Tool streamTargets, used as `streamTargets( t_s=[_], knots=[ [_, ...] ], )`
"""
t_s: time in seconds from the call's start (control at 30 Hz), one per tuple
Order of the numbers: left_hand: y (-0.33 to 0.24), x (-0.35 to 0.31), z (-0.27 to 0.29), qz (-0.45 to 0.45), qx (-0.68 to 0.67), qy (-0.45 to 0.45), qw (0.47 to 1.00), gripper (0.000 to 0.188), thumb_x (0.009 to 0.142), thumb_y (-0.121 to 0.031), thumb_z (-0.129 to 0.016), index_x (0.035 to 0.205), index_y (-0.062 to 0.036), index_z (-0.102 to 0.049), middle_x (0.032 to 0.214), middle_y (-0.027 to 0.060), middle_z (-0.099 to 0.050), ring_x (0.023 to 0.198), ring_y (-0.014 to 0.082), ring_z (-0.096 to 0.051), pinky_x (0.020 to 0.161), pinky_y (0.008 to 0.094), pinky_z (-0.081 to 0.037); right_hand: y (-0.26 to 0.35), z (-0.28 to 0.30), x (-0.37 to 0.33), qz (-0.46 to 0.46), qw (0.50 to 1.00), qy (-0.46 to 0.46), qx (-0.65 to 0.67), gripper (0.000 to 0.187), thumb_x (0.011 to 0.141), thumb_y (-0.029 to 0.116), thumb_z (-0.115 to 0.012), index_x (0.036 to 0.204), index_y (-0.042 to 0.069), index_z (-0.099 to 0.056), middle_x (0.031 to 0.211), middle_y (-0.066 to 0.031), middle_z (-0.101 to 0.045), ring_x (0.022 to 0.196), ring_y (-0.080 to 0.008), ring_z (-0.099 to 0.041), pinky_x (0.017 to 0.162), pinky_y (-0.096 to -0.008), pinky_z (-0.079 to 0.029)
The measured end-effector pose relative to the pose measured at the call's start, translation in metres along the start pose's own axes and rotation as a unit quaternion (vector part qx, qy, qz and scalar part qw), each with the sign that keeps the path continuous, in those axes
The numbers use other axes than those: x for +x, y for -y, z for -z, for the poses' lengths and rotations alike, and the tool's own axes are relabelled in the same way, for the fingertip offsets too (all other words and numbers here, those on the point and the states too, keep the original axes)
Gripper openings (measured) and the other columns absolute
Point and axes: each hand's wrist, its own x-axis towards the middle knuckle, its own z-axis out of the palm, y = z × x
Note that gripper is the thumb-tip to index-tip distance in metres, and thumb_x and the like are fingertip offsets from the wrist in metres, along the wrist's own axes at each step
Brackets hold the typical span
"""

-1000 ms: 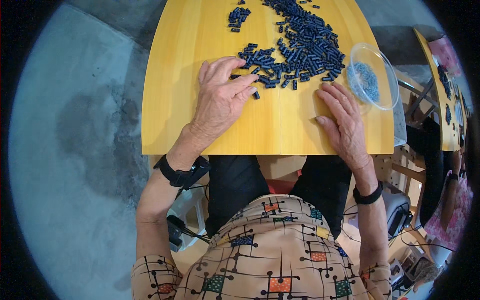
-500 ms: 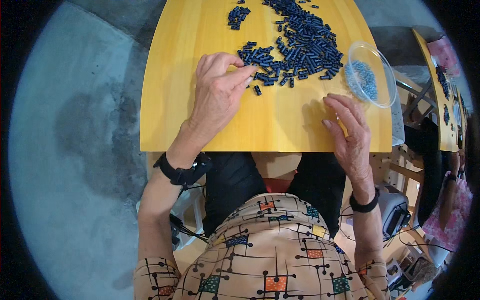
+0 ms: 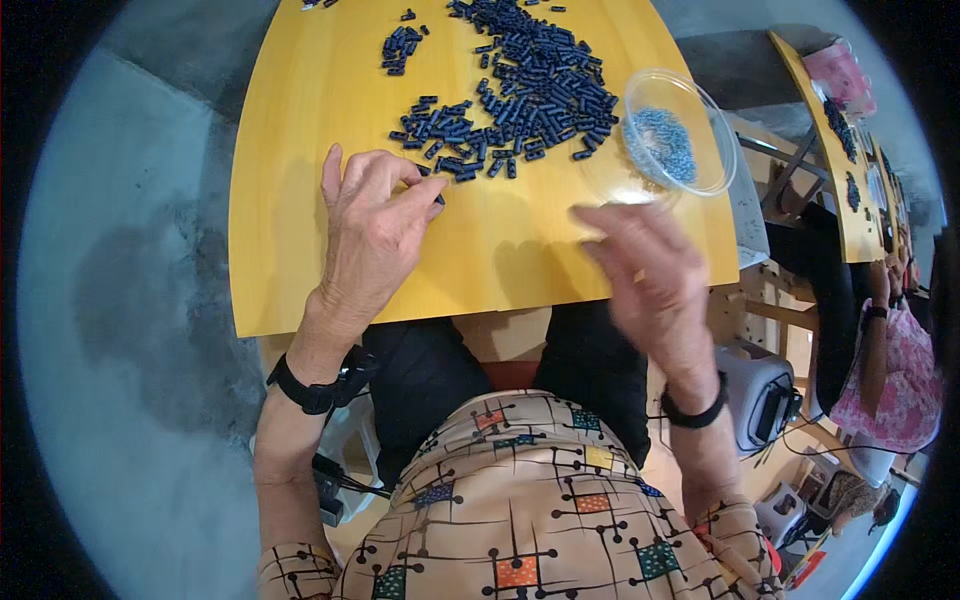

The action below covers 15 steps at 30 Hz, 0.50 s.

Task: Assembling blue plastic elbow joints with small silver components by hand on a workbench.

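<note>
My left hand (image 3: 375,225) is closed in a pinch over the yellow table (image 3: 285,230), near its front. A small dark cylindrical piece (image 3: 438,200) pokes out from between its thumb and fingertips. Just beyond those fingers begins a spread of similar short black-blue cylinders (image 3: 545,90), some showing small holes. My right hand (image 3: 655,270) is in the air over the front right of the table, fingers bent and smeared by motion. Whether it holds anything does not show. Nearest to it stands a clear round plastic tub (image 3: 732,150) with many tiny light-blue pieces (image 3: 662,145) inside.
A smaller cluster of dark cylinders (image 3: 402,48) lies at the far left of the table. Off to the right, another person's arm (image 3: 875,350) is beside a second table (image 3: 815,120) carrying more dark pieces. A grey case (image 3: 755,400) stands below on the right.
My left hand has drawn back from the dark pieces with one cylinder in its pinch. My right hand has moved left relative to the tub. The whole view has shifted and turned slightly.
</note>
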Motion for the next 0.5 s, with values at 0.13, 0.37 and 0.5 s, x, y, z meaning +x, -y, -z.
streamTargets(
  t_s=[0.13, 0.37, 0.5],
  knots=[
    [0.003, -0.006, -0.009, -0.01, 0.002, -0.018, 1.0, 0.014, 0.067, -0.007, -0.069, 0.08, -0.0113, -0.067, 0.077, -0.0004, -0.052, 0.085, 0.018, -0.051, 0.096, 0.0505, -0.025, -0.023, 0.039, 0.03, -0.021, 0.992, -0.069, -0.105, 0.02, 0.074, -0.002, -0.062, 0.093, 0.006, -0.065, 0.081, -0.0106, -0.064, 0.072, -0.0225, -0.064, 0.063, -0.0286, -0.05],
    [-0.005, -0.012, -0.004, -0.012, -0.006, -0.037, 0.999, 0.013, 0.065, -0.009, -0.071, 0.077, -0.0092, -0.066, 0.075, 0.0011, -0.056, 0.084, 0.0191, -0.053, 0.09, 0.0399, -0.034, -0.094, 0.045, 0.064, -0.045, 0.977, 0.114, -0.176, 0.019, 0.073, 0.01, -0.062, 0.091, 0.004, -0.065, 0.08, -0.0153, -0.063, 0.07, -0.0306, -0.062, 0.064, -0.0366, -0.048],
    [-0.014, -0.023, -0.003, 0.044, -0.09, -0.054, 0.993, 0.01, 0.066, -0.005, -0.07, 0.075, -0.0049, -0.066, 0.074, 0.0045, -0.059, 0.076, 0.0209, -0.056, 0.076, 0.0308, -0.043, -0.116, 0.032, 0.077, -0.037, 0.958, 0.196, -0.206, 0.022, 0.069, 0.008, -0.059, 0.09, 0.005, -0.065, 0.074, -0.0162, -0.062, 0.069, -0.0332, -0.06, 0.064, -0.0391, -0.047]
  ],
)
